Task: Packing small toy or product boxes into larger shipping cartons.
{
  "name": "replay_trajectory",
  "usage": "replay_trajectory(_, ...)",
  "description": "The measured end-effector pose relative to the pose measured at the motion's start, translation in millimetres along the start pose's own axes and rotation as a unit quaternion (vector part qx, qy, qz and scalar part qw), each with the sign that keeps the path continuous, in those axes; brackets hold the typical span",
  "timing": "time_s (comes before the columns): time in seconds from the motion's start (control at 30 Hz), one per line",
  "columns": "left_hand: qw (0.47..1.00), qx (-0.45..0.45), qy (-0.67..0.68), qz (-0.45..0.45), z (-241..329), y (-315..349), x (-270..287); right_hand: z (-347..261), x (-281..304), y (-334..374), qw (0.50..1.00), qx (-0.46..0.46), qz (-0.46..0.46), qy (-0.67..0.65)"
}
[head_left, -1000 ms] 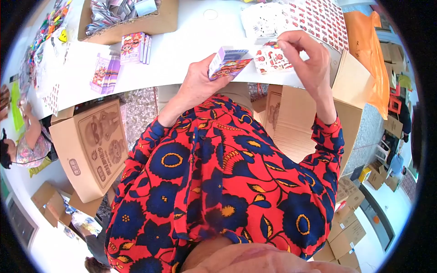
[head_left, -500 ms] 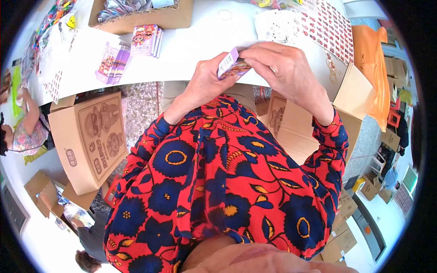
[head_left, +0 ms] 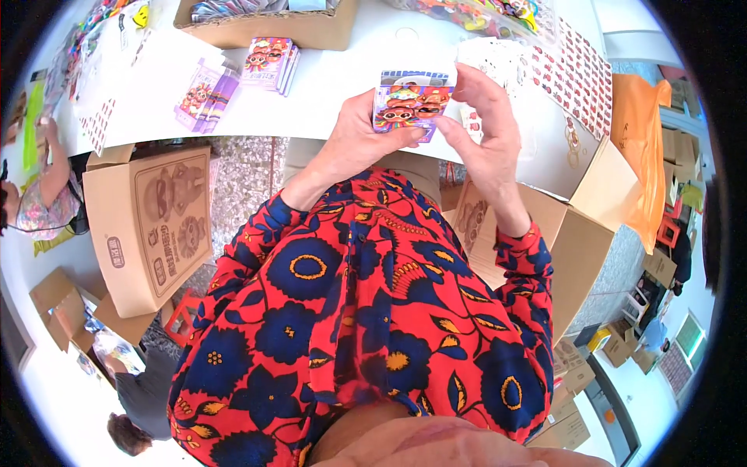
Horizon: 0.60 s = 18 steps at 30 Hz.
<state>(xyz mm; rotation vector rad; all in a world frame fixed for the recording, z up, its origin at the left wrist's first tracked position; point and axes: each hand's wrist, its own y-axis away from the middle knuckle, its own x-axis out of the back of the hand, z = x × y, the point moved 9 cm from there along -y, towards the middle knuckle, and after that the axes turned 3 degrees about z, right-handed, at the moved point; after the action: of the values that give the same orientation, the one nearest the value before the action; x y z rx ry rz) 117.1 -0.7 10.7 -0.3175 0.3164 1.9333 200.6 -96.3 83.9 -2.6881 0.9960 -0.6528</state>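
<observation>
Above the table's near edge I hold a small purple printed box (head_left: 411,109) with cartoon figures on its face. Its upper end appears open, with a white flap standing up. My left hand (head_left: 360,134) is closed round the box's left side, the thumb lying along its lower front. At the right side is my right hand (head_left: 489,124), fingers bent at the upper corner and thumb against the lower edge. Left of my hands stand similar purple boxes (head_left: 267,64) in a short row, and a leaning stack of purple boxes (head_left: 204,97).
A cardboard box (head_left: 268,31) of small packets stands at the far side. Sticker sheets (head_left: 572,78) and a clear container of colourful trinkets (head_left: 498,22) lie right. Large cartons (head_left: 148,226) flank me below the table. An orange bag (head_left: 638,156) hangs at right. Other people are nearby.
The small box has turned from tilted to upright, its printed face now towards me. My right hand has shifted from over its top to its right side.
</observation>
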Motion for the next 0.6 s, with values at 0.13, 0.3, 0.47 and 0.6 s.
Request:
replay_trajectory(0.13, 0.999, -0.033, -0.025, 0.030, 6, 2, 5, 9, -17, 1, 0.993, -0.041, 0.032, -0.102)
replay_trajectory(0.3, 0.998, 0.005, -0.023, 0.061, 7, 6, 14, 15, -26, -7, 0.988, -0.041, 0.023, -0.147)
replay_trajectory(0.47, 0.984, -0.100, -0.137, 0.059, 31, 8, 18, 17, -22, -6, 0.988, -0.056, 0.006, -0.146)
replay_trajectory(0.6, 0.966, -0.137, -0.208, 0.070, 48, 15, 20, 17, -19, -8, 0.984, -0.062, 0.021, -0.167)
